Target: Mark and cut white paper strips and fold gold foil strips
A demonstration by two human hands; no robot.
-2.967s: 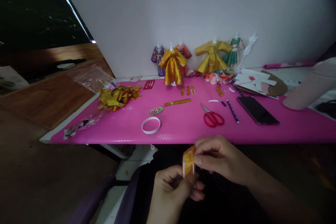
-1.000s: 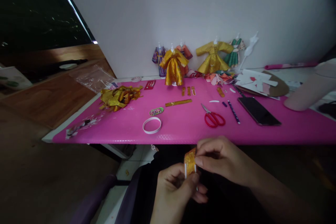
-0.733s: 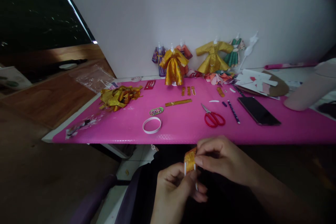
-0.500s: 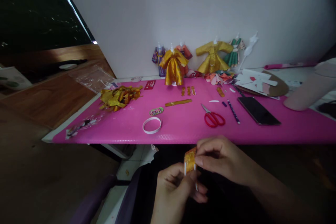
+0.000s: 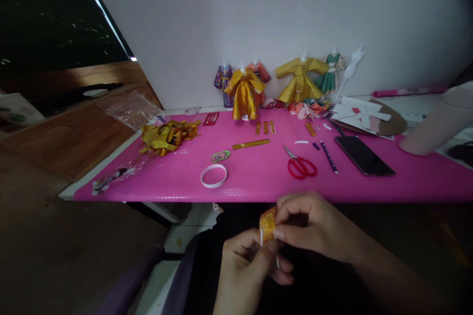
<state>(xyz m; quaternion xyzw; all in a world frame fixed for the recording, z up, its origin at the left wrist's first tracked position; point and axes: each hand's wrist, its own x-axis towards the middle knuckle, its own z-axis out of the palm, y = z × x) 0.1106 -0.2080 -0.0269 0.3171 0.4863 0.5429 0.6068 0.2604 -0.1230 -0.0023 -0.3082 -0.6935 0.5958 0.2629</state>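
A small gold fabric piece with a white edge is held in front of my lap, below the table's front edge. My left hand pinches its lower end between thumb and fingers. At its right side, my right hand grips the fabric edge with thumb and forefinger. A white strip shows along the left side; the left fingers hide the lower part. Closest on the table are red-handled scissors, a white ring, a gold fabric strip and a patterned oval piece.
Crumpled gold scraps lie at the table's left. Miniature dresses on stands, including a gold one, line the wall. A pen, a phone and a pale cylinder occupy the right side of the pink tabletop.
My right thumb and forefinger have shifted slightly down along the fabric piece's right edge. The white there, visible before, is now covered. My left hand stays almost still.
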